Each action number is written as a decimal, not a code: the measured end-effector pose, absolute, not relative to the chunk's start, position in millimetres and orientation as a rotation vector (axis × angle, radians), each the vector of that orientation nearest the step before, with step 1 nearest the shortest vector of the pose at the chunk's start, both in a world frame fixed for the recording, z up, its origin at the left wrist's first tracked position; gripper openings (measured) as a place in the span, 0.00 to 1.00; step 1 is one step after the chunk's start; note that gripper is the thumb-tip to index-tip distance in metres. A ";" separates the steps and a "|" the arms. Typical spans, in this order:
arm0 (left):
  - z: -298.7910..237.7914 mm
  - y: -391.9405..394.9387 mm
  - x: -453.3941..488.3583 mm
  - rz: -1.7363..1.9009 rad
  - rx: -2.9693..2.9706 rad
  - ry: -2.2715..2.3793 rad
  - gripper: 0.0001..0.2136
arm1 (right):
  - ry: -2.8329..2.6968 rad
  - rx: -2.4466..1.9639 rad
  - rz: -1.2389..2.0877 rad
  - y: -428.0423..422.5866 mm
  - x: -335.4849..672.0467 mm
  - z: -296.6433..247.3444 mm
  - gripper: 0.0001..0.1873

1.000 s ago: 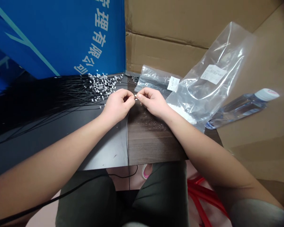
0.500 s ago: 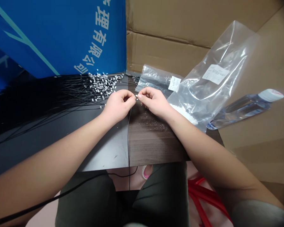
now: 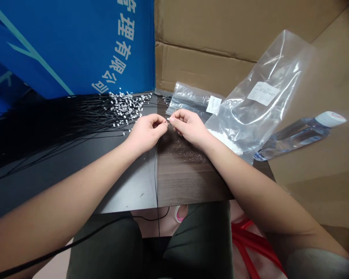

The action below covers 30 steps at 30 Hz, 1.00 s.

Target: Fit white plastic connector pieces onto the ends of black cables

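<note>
Over the table, my left hand (image 3: 147,132) and my right hand (image 3: 189,126) almost meet at the fingertips. Thumb and forefinger of the left are pinched on a thin black wire (image 3: 156,174), which hangs down past the table's front edge. A tiny white connector (image 3: 168,119) shows at the fingertips of my right hand, which is closed in a pinch. Whether the wire's end sits inside the connector is too small to tell. Behind my left hand lies a heap of black wires with white connectors (image 3: 128,104) on their ends.
A clear plastic bag (image 3: 267,112) holding small white parts lies by my right forearm. Behind my right hand is a smaller labelled bag (image 3: 189,97). A water bottle (image 3: 299,135) leans at the right. A blue panel (image 3: 75,42) and cardboard (image 3: 209,27) stand behind the table (image 3: 186,186).
Both hands stay nearly in place, still pinched together. The hanging wire has swung slightly left, and the whole view has shifted a little.
</note>
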<state>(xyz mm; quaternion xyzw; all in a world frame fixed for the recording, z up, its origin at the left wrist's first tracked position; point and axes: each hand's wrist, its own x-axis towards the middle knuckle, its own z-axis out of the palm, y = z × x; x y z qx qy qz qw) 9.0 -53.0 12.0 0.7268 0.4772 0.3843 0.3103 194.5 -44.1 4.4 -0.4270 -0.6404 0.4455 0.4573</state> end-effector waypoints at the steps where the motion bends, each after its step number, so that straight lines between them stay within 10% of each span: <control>1: 11.5 -52.7 8.9 1.019 1.915 1.259 0.11 | -1.577 -1.056 1.102 -44.5 194.3 4.8 0.08; 30: 11.0 -51.8 9.8 1.001 1.988 1.282 0.09 | -1.870 -1.083 0.971 -44.1 203.9 14.7 0.06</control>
